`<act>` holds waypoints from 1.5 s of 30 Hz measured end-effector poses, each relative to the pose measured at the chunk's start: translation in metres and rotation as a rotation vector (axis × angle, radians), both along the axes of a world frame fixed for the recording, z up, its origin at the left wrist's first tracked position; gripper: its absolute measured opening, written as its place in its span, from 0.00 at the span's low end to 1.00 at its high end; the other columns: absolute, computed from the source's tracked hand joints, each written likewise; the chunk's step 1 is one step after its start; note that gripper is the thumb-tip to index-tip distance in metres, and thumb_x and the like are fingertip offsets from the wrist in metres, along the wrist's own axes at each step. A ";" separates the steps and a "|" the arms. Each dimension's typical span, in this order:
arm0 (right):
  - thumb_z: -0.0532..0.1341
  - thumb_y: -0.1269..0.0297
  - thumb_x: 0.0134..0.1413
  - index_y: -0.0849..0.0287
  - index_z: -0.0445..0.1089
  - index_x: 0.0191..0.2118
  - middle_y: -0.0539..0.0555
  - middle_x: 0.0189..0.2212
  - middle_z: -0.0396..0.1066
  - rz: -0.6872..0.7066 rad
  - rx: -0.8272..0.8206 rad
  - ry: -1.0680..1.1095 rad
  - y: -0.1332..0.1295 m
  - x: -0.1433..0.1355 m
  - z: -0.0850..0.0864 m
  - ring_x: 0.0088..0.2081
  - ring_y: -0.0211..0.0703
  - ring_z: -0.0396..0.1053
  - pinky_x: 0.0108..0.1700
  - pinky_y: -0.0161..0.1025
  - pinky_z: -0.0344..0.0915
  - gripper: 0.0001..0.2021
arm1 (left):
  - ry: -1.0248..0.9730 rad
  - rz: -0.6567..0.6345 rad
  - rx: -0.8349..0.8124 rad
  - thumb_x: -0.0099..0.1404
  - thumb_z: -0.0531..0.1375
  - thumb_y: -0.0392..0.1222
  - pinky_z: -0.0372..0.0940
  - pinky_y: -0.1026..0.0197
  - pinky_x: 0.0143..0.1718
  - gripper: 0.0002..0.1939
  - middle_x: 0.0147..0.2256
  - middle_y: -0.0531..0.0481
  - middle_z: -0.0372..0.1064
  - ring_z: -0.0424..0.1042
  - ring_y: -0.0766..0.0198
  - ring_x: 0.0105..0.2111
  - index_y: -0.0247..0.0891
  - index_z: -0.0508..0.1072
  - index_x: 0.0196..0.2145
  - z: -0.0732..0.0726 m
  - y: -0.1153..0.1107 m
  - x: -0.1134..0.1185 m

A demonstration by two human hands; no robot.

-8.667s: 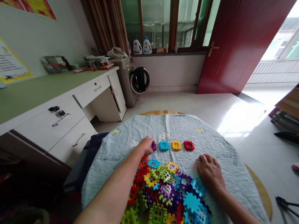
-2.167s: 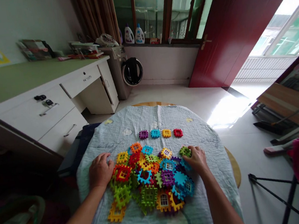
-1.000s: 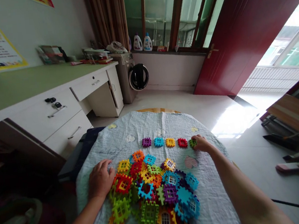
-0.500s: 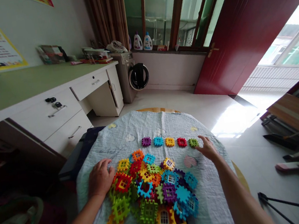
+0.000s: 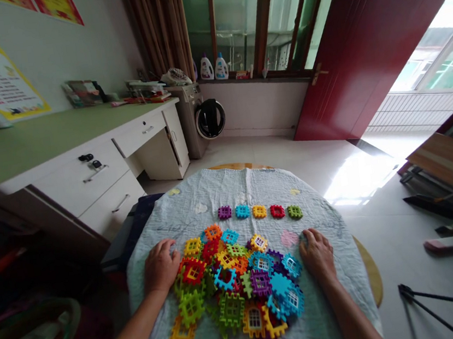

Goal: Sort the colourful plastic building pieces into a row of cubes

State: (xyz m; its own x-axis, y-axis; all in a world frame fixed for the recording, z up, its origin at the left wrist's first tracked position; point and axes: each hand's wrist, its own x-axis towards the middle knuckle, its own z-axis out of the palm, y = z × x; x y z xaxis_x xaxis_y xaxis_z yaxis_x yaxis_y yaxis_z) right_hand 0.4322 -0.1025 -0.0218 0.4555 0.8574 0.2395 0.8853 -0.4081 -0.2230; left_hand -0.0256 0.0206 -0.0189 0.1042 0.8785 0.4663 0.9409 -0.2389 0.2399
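Note:
A heap of colourful interlocking plastic building blocks [image 5: 260, 282], square with notched edges, covers the near middle of the cloth. My left hand [image 5: 162, 265] rests at the heap's left edge, fingers loosely apart and holding nothing. On the other side, my right hand [image 5: 318, 252] lies on the cloth just right of the blue blocks, empty, its fingers slightly bent. Beyond the heap runs a row of single blocks: a purple block [image 5: 224, 212], a blue block [image 5: 242, 211], a yellow block [image 5: 259, 211], a red block [image 5: 277, 211] and a green block [image 5: 295, 211].
A pale blue cloth [image 5: 228, 185] covers the round table. A green-topped desk [image 5: 61, 133] stands at the left, with a washing machine [image 5: 193, 118] beyond it. Black stand legs [image 5: 437, 303] are on the floor at the right, below a red door [image 5: 344, 56].
My right hand has drawn back from the green block at the row's right end and come down beside the heap. My left hand stays by the heap; the view has shifted slightly.

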 end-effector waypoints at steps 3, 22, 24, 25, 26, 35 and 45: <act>0.53 0.62 0.58 0.57 0.68 0.52 0.59 0.56 0.66 -0.008 -0.010 -0.008 0.000 -0.003 0.004 0.56 0.54 0.61 0.57 0.48 0.55 0.18 | -0.002 0.005 -0.009 0.60 0.51 0.38 0.63 0.52 0.52 0.14 0.45 0.40 0.72 0.70 0.51 0.47 0.35 0.72 0.41 0.000 -0.001 0.000; 0.52 0.61 0.59 0.58 0.66 0.54 0.58 0.57 0.64 -0.063 -0.094 -0.026 0.002 -0.009 0.011 0.57 0.51 0.59 0.58 0.46 0.53 0.19 | -0.015 0.017 -0.026 0.60 0.51 0.38 0.64 0.51 0.51 0.14 0.45 0.41 0.72 0.70 0.51 0.46 0.36 0.72 0.41 0.002 -0.004 0.002; 0.52 0.61 0.59 0.58 0.66 0.54 0.57 0.57 0.64 -0.067 -0.094 -0.032 0.002 -0.009 0.011 0.58 0.51 0.59 0.58 0.45 0.53 0.19 | -0.014 0.016 -0.026 0.60 0.52 0.38 0.64 0.52 0.51 0.14 0.44 0.41 0.72 0.70 0.51 0.46 0.36 0.72 0.41 0.002 -0.004 0.002; 0.52 0.61 0.59 0.58 0.66 0.54 0.57 0.57 0.64 -0.067 -0.093 -0.035 0.002 -0.009 0.011 0.58 0.51 0.59 0.58 0.45 0.53 0.19 | -0.015 0.015 -0.026 0.59 0.52 0.38 0.64 0.52 0.51 0.14 0.44 0.41 0.72 0.70 0.51 0.46 0.36 0.72 0.41 0.002 -0.004 0.002; 0.52 0.61 0.59 0.58 0.66 0.54 0.57 0.57 0.64 -0.067 -0.090 -0.037 0.002 -0.009 0.011 0.58 0.50 0.59 0.58 0.45 0.53 0.18 | -0.015 0.014 -0.025 0.59 0.52 0.38 0.64 0.52 0.51 0.14 0.44 0.41 0.72 0.70 0.51 0.46 0.36 0.72 0.41 0.002 -0.004 0.002; 0.53 0.62 0.58 0.57 0.67 0.53 0.57 0.57 0.64 -0.073 -0.080 -0.041 0.002 -0.008 0.009 0.57 0.50 0.59 0.57 0.44 0.53 0.19 | -0.008 0.015 -0.018 0.60 0.51 0.39 0.64 0.51 0.51 0.15 0.45 0.41 0.72 0.70 0.51 0.46 0.36 0.72 0.41 0.002 -0.004 0.003; 0.53 0.62 0.58 0.57 0.67 0.52 0.56 0.55 0.65 -0.060 -0.063 -0.048 0.001 -0.008 0.011 0.55 0.50 0.61 0.56 0.45 0.54 0.18 | -0.027 0.014 -0.018 0.59 0.52 0.38 0.63 0.52 0.52 0.15 0.45 0.41 0.72 0.69 0.51 0.46 0.36 0.72 0.41 0.001 -0.003 0.002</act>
